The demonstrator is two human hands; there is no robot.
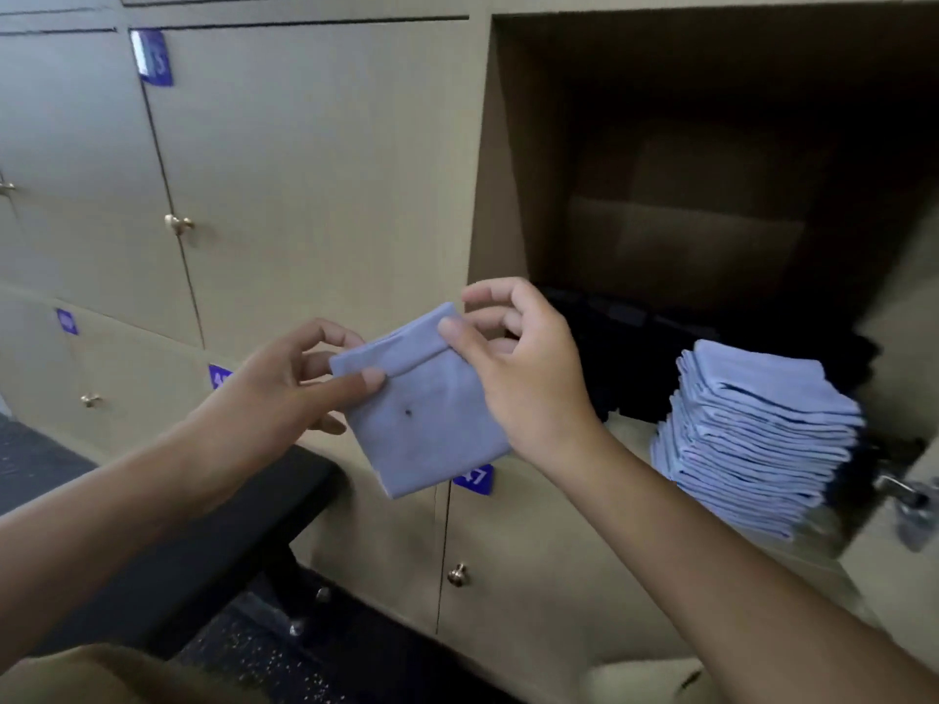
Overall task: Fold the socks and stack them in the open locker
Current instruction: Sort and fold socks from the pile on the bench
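A light blue folded sock [424, 414] hangs in the air in front of the lockers, its top edge rolled over. My left hand [284, 383] pinches its upper left corner between thumb and fingers. My right hand [518, 368] pinches the rolled top edge at the upper right with its thumb on the front. To the right, the open locker [508, 195] holds a tall stack of folded light blue socks [757, 434] near its front. A pile of dark socks [635, 343] lies behind and to the left of that stack.
Closed beige locker doors with brass knobs [179, 223] and purple number tags fill the left and the row below. A black chair or stand [228, 525] sits under my left forearm. The open door's metal hinge [909, 500] is at the right edge.
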